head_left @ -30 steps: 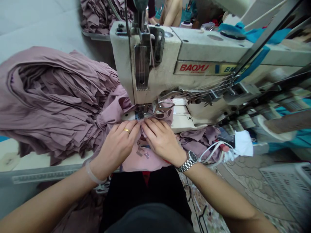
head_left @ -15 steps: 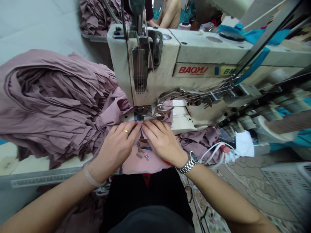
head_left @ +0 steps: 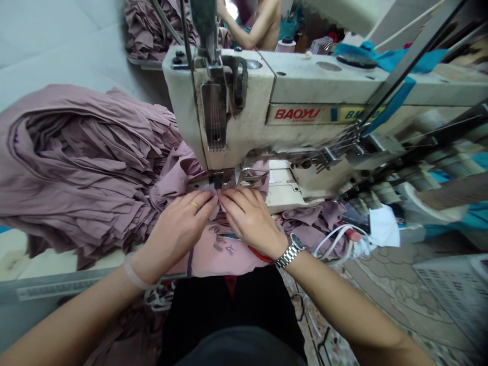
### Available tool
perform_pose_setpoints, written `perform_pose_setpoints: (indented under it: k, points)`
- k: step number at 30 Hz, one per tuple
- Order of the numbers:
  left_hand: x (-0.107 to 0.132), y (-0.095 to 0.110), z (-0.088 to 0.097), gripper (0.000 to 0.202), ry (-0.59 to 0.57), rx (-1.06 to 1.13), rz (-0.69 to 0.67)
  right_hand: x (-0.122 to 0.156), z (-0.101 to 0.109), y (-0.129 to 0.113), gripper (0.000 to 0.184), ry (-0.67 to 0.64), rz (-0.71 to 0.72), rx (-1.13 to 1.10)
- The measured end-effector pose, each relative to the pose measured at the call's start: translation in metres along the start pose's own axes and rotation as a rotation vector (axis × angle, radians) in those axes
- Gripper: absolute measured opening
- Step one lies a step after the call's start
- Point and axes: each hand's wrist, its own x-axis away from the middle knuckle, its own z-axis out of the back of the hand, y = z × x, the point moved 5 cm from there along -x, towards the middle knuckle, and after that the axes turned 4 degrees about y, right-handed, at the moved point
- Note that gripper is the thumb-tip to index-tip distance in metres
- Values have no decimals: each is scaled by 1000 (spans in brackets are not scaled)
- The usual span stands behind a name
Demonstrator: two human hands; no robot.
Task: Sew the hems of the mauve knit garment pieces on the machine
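Observation:
Both hands are at the needle area of a white BAOYU sewing machine (head_left: 178,101). My left hand (head_left: 183,218), with a gold ring, has its fingers pressed together on mauve fabric (head_left: 179,175) just in front of the presser foot (head_left: 218,179). My right hand (head_left: 249,216), above a metal watch, pinches the same fabric close beside it. The fingertips nearly meet, and the fabric's edge beneath them is mostly hidden. Below the hands lies a pink cloth (head_left: 213,260) with a thin pointed blade (head_left: 227,235) on it, partly under my right hand.
A large bundle of mauve fabric (head_left: 87,152) fills the table's left side. More mauve cloth (head_left: 312,223) and white straps lie right of the machine. Thread cones (head_left: 381,193) stand at the right, near a white basket (head_left: 453,284). A co-worker's arm (head_left: 251,35) shows behind.
Both hands have shifted slightly left in view, still on the fabric, as the view itself moves a little. The co-worker's arm behind the machine has changed position.

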Motion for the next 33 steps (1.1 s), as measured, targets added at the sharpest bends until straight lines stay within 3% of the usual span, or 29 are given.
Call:
perform_pose_setpoints:
  k: [4, 12, 20, 33]
  points:
    - [3, -1, 4, 27, 44, 28, -71, 2, 3, -1, 23, 46, 4, -84]
    - [-4, -4, 0, 29, 92, 44, -2, -7, -2, 3, 22, 44, -67, -121]
    - [-5, -8, -4, 38, 46, 35, 40, -11, -3, 11, 26, 22, -48, -74]
    - [-6, -12, -3, 40, 56, 20, 38, -24, -10, 19, 19, 61, -38, -21]
